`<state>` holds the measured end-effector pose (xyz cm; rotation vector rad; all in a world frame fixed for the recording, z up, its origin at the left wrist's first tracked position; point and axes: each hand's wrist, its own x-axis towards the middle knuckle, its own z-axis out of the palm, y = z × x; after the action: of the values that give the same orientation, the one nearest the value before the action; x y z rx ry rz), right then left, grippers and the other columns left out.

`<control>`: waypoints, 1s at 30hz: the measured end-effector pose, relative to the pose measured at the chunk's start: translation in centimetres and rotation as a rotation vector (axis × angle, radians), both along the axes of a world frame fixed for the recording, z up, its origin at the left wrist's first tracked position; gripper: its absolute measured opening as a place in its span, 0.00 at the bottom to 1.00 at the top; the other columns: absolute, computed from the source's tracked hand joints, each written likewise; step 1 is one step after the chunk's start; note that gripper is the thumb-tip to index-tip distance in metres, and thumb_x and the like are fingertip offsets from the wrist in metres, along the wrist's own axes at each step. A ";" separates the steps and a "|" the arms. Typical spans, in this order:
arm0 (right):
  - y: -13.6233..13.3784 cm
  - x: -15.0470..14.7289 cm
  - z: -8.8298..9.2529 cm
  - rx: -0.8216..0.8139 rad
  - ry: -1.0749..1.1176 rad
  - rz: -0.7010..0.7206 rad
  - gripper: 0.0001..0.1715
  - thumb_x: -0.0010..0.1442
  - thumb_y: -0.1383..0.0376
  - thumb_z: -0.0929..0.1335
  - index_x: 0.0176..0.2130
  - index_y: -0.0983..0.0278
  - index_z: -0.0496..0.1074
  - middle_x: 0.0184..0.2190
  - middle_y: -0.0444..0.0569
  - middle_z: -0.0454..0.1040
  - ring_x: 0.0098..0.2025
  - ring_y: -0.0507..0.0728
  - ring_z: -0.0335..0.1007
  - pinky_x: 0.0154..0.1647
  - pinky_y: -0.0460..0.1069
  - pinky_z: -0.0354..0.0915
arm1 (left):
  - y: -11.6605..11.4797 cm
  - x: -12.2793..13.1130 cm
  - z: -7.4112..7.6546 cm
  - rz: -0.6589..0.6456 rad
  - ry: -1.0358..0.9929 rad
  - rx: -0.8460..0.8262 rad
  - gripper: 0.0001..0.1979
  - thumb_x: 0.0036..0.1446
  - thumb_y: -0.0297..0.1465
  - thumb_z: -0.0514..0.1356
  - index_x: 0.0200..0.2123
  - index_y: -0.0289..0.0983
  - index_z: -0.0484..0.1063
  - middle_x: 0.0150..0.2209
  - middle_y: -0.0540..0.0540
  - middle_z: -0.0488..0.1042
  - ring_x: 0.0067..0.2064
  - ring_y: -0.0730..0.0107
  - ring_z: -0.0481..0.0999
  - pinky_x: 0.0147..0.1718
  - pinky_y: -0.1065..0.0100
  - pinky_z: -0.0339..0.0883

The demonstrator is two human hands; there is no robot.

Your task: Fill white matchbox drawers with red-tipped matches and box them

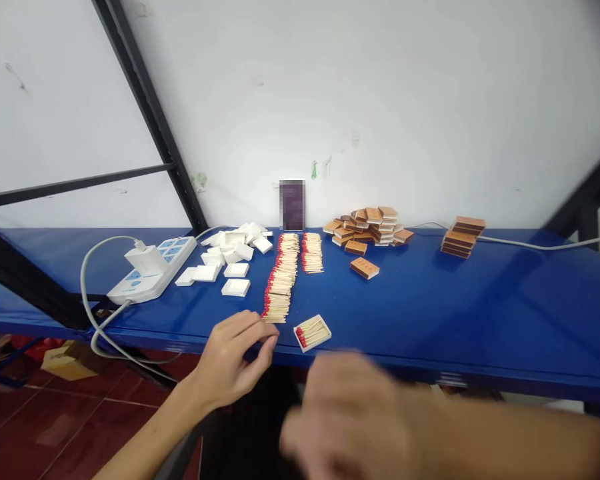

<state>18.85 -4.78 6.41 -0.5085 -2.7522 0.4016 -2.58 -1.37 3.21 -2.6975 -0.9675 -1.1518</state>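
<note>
My left hand [243, 353] rests at the table's front edge, fingers bent, thumb apart, nothing visible in it. Its fingertips are at the near end of a long row of red-headed matches [281, 280]. A shorter row of matches [312, 253] lies to the right. Just right of my left hand sits a white matchbox tray [313, 333] with several matches inside, heads to the left. My right hand [350, 413] is nearer the camera, in front of the table edge and below the tray. Motion smears it, so its fingers cannot be made out.
White trays [235, 250] are heaped at the left. Brown matchbox sleeves [370, 227] form a pile at the back, with one single sleeve [365, 268] before it. A stack of matchboxes [463, 237] stands right. A power strip [153, 270] with looping cable lies left on the blue table [455, 313].
</note>
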 end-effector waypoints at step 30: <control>18.7 5.2 -5.3 0.115 0.124 -0.428 0.14 0.68 0.63 0.64 0.46 0.64 0.77 0.43 0.52 0.80 0.44 0.58 0.76 0.45 0.50 0.66 | 1.9 1.9 -4.5 0.112 0.046 0.138 0.09 0.65 0.32 0.53 0.44 0.37 0.71 0.33 0.48 0.80 0.31 0.66 0.79 0.30 0.67 0.70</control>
<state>24.08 13.97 1.10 -0.9773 -2.4399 0.1623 -0.65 0.51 -1.28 -2.5169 -0.9804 -1.0880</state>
